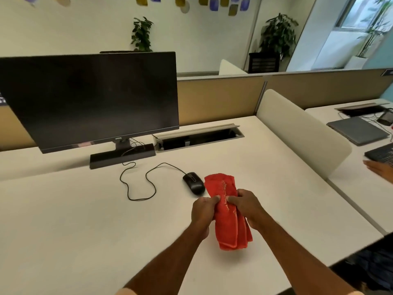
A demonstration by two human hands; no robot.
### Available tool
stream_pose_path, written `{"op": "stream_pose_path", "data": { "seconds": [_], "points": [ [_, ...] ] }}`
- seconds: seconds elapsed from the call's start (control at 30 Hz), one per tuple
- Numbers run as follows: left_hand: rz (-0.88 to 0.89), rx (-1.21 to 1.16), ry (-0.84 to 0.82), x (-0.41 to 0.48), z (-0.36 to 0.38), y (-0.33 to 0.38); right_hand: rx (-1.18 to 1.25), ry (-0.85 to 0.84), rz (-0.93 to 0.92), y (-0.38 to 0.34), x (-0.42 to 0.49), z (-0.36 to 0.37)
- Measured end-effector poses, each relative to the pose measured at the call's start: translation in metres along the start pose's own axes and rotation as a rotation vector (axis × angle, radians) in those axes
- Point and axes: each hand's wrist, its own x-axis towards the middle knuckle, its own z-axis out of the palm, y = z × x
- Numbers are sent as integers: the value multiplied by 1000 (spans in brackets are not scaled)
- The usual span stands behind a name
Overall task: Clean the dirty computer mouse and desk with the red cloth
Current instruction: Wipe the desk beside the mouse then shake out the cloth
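A folded red cloth (pixel 227 211) is held above the white desk (pixel 74 220), in front of me. My left hand (pixel 203 213) pinches its left edge and my right hand (pixel 247 206) grips its right side. The cloth's far end hangs just right of a black wired computer mouse (pixel 193 182), which lies on the desk a little beyond my hands. The mouse's black cable (pixel 138 182) loops left and back toward the monitor stand.
A dark monitor (pixel 91 99) on a black stand (pixel 122 155) fills the back left. An open cable hatch (pixel 198 137) sits behind the mouse. A cream divider (pixel 302 133) bounds the right side; beyond it lie a laptop (pixel 358 132), a keyboard (pixel 381 154) and another person's hand (pixel 380 170).
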Motion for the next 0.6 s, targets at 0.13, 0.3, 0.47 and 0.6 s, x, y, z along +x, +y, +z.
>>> {"op": "stream_pose_path", "data": {
  "seconds": [0.13, 0.3, 0.47, 0.6],
  "points": [
    [-66, -140, -157, 22, -2, 10, 33, -99, -19, -12, 24, -1],
    [31, -43, -47, 62, 11, 25, 51, -45, 9, -20, 77, -19],
    [179, 332, 232, 110, 35, 41, -103, 44, -10, -22, 137, -35],
    [245, 561, 374, 141, 50, 47, -258, 85, -68, -22, 182, -34]
  ]
}}
